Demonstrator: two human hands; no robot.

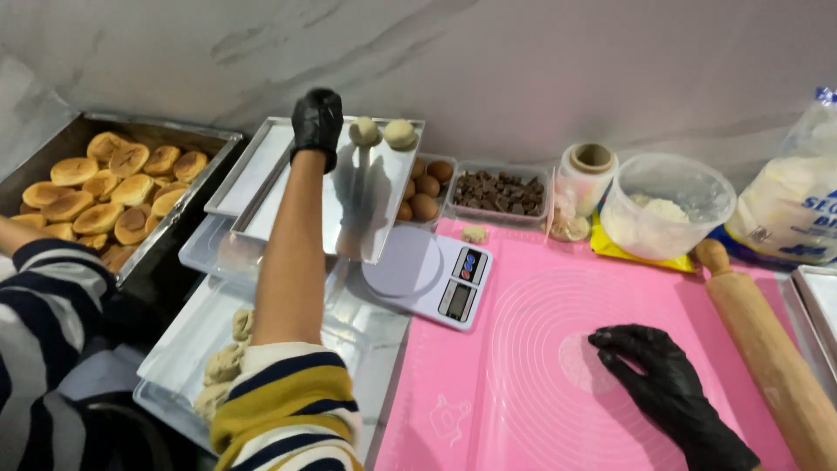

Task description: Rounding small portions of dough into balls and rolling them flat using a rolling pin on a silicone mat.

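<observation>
My left hand (316,122), in a black glove, reaches out over the far edge of a shiny metal tray (366,218). Its fingers curl away from me, so I cannot tell if it holds anything. Two pale dough balls (382,133) sit on that tray just right of the hand. My right hand (656,377), also in a black glove, lies flat with fingers spread on a pink silicone mat (514,392), next to a faint floury patch.
A deep tray of baked buns (113,187) stands far left, with another person's striped sleeve (44,305) beside it. Raw dough lumps (227,358) lie in a lower tray. Nearby: a digital scale (427,275), chocolate chunks (501,194), a flour bowl (667,205), a rolling pin (767,349).
</observation>
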